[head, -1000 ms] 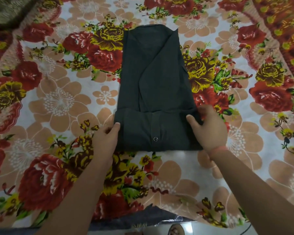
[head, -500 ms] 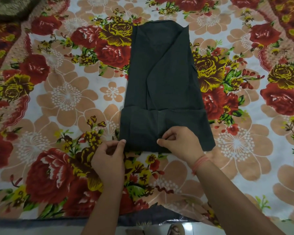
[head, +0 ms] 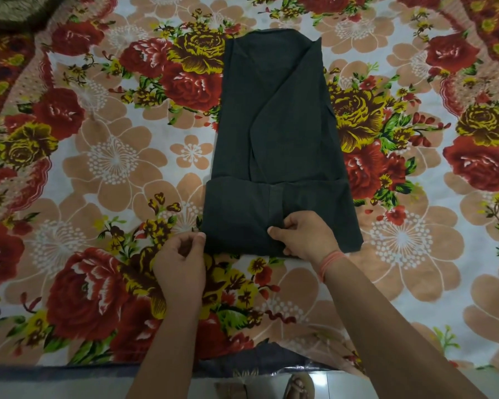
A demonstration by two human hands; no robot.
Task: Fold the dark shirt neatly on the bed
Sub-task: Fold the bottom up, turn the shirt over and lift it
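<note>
Head view cuts both forearms off at the bottom edge, and I cannot tell whether the curled left hand (head: 182, 260) holds any cloth at the near-left corner; the dark shirt (head: 274, 125) lies folded lengthwise on the floral bedsheet (head: 98, 168), pale floor (head: 357, 384) below; the right hand (head: 303, 240) pinches its near fold.

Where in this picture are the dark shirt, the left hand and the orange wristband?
dark shirt (head: 274, 110), head view, upper folded panel.
left hand (head: 182, 260), head view, middle of hand.
orange wristband (head: 329, 262), head view, strand across the wrist.
</note>
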